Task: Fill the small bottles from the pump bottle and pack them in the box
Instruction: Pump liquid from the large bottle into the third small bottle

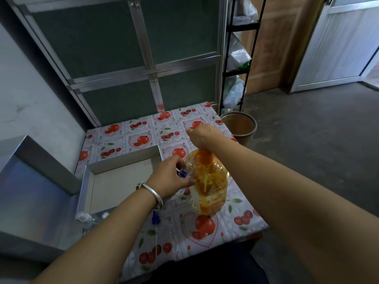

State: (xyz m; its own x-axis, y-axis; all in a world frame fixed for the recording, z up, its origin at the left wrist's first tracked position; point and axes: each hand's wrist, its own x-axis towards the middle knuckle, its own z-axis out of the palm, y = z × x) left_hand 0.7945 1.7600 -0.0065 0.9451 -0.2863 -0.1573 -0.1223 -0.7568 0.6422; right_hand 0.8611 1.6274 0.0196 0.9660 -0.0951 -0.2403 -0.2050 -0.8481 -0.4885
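Note:
A large clear pump bottle of yellow-orange liquid with an orange pump top stands on the fruit-patterned table. My right hand is curled over the orange pump head on top of it. My left hand, with a silver bangle on the wrist, holds a small clear bottle with a blue part against the left side of the pump bottle. The grey shallow box lies open to the left with nothing visible inside. A blue cap lies on the table under my left forearm.
Small clear bottles with white caps lie at the box's near left corner. The box lid leans at the left. A brown bin stands on the floor past the table's right corner, beside a black rack.

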